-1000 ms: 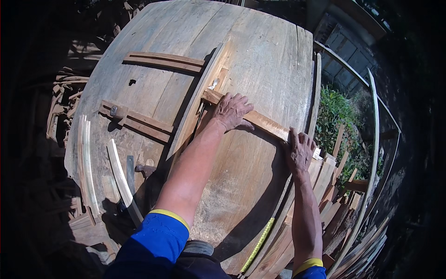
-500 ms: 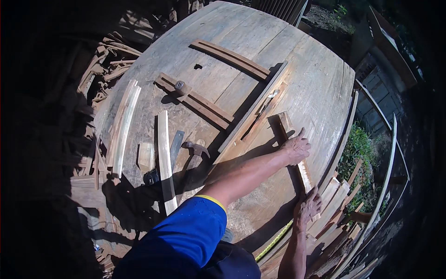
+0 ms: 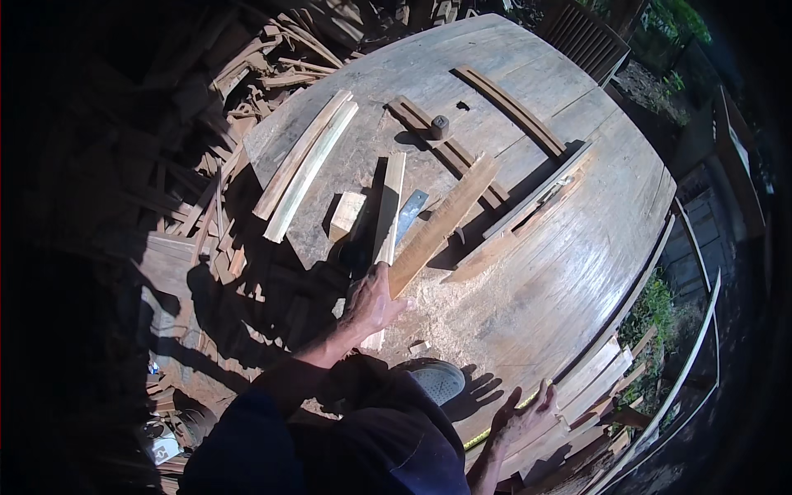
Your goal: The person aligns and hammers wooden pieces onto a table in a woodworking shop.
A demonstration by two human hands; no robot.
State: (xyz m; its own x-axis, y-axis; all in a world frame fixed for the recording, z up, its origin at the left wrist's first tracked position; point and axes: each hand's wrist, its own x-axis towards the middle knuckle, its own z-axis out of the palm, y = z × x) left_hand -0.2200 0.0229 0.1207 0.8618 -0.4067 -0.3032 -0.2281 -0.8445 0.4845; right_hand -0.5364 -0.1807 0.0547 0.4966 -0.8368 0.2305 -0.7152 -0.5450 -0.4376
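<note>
My left hand [image 3: 375, 304] is closed round the near end of a brown wooden board [image 3: 444, 224], which slants away above the table. A pale wooden strip [image 3: 390, 202] lies just left of this board and runs beneath the hand. At the table's near right edge, my right hand [image 3: 520, 421] has its fingers spread. A yellow measuring tape [image 3: 477, 440] runs along that edge and passes behind or under the right hand; whether they touch I cannot tell. A grey metal blade [image 3: 411, 213] and a short wood block [image 3: 347, 214] lie near the pale strip.
The wide wooden table [image 3: 606, 210] bears slotted rails [image 3: 511, 111], a mallet-like block [image 3: 440, 126], two curved strips [image 3: 307, 169] and a long straight bar [image 3: 536, 202]. Sawdust [image 3: 445, 318] lies near me. Scrap wood [image 3: 264, 62] is heaped left; planks [image 3: 577, 379] lean on the right.
The board both hands held at the right has swung left in my left hand, over the hammer. My right hand has let go of it and is at the yellow tape. The view has turned.
</note>
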